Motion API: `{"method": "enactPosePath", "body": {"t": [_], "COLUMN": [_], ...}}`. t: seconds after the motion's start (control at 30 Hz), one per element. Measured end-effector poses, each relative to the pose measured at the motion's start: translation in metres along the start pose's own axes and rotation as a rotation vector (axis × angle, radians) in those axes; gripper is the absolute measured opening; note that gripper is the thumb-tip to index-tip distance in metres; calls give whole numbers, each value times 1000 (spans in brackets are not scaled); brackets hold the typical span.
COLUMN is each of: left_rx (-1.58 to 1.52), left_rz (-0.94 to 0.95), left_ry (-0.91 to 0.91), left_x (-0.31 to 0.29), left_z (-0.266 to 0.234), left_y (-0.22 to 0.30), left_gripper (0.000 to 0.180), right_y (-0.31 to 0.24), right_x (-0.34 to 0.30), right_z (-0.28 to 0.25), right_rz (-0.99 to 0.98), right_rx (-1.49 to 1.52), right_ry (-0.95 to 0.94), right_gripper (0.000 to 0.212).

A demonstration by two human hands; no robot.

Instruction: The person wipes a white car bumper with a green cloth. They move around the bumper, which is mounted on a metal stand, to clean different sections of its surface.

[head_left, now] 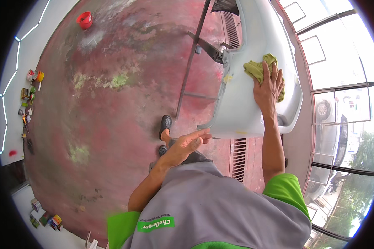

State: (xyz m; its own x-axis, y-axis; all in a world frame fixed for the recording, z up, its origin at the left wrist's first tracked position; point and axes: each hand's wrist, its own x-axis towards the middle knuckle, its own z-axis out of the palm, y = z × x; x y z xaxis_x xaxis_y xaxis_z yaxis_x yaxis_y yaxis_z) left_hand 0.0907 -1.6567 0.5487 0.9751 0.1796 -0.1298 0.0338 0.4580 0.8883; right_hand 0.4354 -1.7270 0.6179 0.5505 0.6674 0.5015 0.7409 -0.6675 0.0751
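A pale, whitish car bumper (262, 99) rests on a dark metal stand (190, 66) in front of me, to the right. On its surface my right hand (268, 89) presses down on a crumpled olive-green cloth (255, 70), with the fingers laid over it. Cloth edges stick out on both sides of the hand. My left hand (189, 145) hovers near the bumper's close left end, fingers stretched out, holding nothing. Whether its fingertips touch the bumper's edge is hard to tell.
The reddish, paint-stained floor (112, 112) stretches left. A red bucket (84, 20) stands at the far left, and cans (38, 76) line the left wall. A slotted drain grate (239, 159) runs beneath the bumper. Framed windows (340, 103) fill the right side.
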Motion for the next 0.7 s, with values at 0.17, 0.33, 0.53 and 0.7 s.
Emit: {"method": "enactPosePath", "body": {"t": [0.17, 0.33, 0.53, 0.7], "left_rx": [-74, 46, -22, -42], "left_rz": [-84, -249, -307, -252], "left_ry": [287, 475, 757, 786], "left_x": [-9, -10, -20, -4], "left_z": [-66, -134, -202, -246], "left_y": [-16, -8, 10, 23], "left_gripper": [76, 74, 77, 73], "right_y": [-29, -63, -101, -108], "right_x": [80, 101, -9, -30], "right_z": [17, 67, 43, 37], "right_rz": [-169, -238, -365, -336], "right_rx": [-168, -276, -225, -99], "right_ry": [-221, -467, -315, -455], "right_gripper": [57, 56, 52, 45]}}
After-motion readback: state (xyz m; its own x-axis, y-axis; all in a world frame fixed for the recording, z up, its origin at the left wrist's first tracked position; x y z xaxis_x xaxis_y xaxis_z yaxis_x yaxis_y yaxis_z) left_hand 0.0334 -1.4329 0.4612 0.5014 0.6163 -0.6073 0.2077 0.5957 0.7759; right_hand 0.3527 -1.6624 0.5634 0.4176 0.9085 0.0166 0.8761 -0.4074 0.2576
